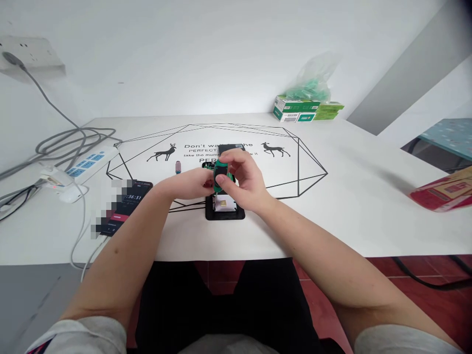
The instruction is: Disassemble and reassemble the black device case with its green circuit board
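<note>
An opened phone (225, 215) lies on the table, its black frame around a pale inner panel with a small gold square. Above it, my right hand (245, 179) is closed around the green-and-black handle of a screwdriver (221, 176), thumb on the near side. The tool's lower end is hard to make out against the phone. My left hand (195, 183) is closed at the phone's left side, fingertips right beside the handle; what they pinch, if anything, is hidden. A dark flat piece (230, 147) lies just beyond my hands.
A small screwdriver (178, 167) with a pinkish handle lies to the left. Nearby are a lit phone (127, 209) on a cable and a power strip (88, 164). Green-and-white boxes (297, 109) stand at the back, a red package (442, 191) at the right edge.
</note>
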`<state>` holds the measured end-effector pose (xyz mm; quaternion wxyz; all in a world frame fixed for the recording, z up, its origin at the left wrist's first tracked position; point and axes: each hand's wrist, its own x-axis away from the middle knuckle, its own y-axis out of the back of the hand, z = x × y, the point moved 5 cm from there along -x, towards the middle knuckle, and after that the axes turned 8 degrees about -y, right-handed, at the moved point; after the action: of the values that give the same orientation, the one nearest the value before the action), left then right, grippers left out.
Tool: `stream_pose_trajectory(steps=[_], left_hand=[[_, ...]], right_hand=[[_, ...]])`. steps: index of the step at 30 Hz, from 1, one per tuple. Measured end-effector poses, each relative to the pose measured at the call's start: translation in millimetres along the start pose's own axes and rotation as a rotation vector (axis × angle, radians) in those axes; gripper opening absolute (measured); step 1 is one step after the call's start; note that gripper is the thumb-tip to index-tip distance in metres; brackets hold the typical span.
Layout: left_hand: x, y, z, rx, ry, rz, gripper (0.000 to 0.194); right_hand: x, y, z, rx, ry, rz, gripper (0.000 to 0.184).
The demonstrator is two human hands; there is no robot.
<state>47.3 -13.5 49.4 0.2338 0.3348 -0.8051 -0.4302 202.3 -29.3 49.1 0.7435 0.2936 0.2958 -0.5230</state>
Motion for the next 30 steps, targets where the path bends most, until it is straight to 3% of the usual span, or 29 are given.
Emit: stream_pose_trajectory(steps=[3,6,12,15,18,24,30], left_hand=[[-1,10.5,6,-0.068,0.043,-0.102,0.013],[-2,17.2,22,-0.204,0.209,-0.187,0.02],[-2,19.4,52,-0.44,0.469,-0.122,0.028],[0,22.0,60,-0.464,0.546,-0.118,0.033],[1,22.3,64,-0.455,0.565,-0.114,0.033],[0,19.6,71,-0.45,0.576,-0.107,0.039],[0,17.8,73,-0.461,0.564,-0.095,0.046]], right_hand=[[-2,2,-2,0.063,0.032,-0.035,0.032],[-1,3,-1,0.05,0.043,-0.014,0.029],[1,6,0,0.053,-0.016,0.037,0.025],[-1,6,5,0.144,0.079,-0.011,0.025],[-3,6,10,0.152,0.15,-0.021,0.029],[-4,10,9,0.14,0.048,-0.024,0.024],[-4,10,5,0.035,0.061,-0.077,0.019]])
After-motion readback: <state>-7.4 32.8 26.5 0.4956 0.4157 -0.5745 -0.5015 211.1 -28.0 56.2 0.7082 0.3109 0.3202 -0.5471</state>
